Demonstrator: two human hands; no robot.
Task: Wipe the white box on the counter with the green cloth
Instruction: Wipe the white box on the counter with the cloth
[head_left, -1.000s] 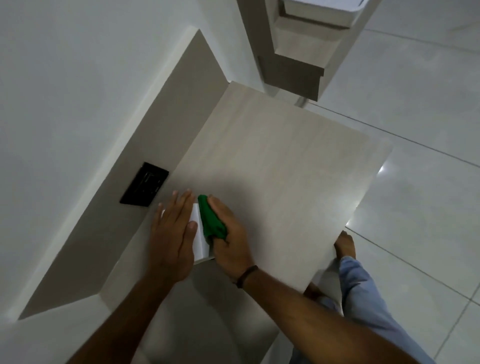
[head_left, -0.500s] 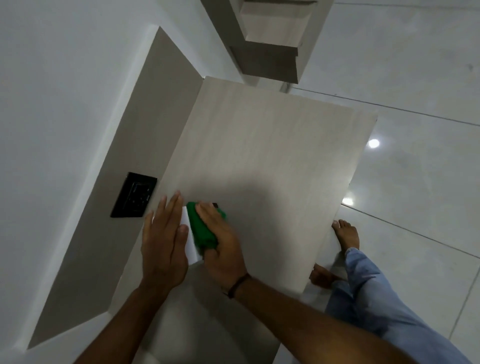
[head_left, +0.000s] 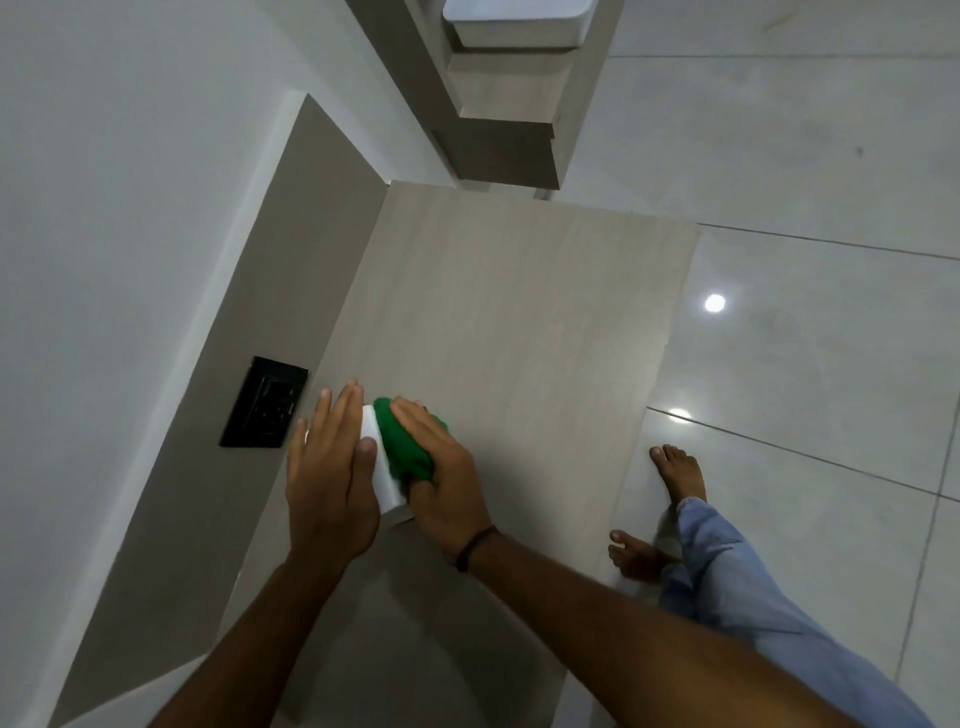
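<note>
A small white box (head_left: 383, 467) sits on the pale wood-grain counter (head_left: 519, 322), near its left side. My left hand (head_left: 330, 467) lies flat against the box's left side, fingers together, steadying it. A bunched green cloth (head_left: 402, 447) rests on the top and right side of the box. My right hand (head_left: 441, 467) presses down on the cloth and grips it. Most of the box is hidden under the two hands and the cloth.
A black wall socket (head_left: 265, 410) is set in the beige back panel left of the box. The counter's right edge (head_left: 660, 395) drops to a glossy tiled floor (head_left: 779, 208), where my bare feet (head_left: 680, 473) stand. A shelf unit (head_left: 509, 104) stands beyond the counter's far end.
My right hand has slid the green cloth over the box, from its upper edge across the top and right side. My left hand stays on the box. The camera view has shifted.
</note>
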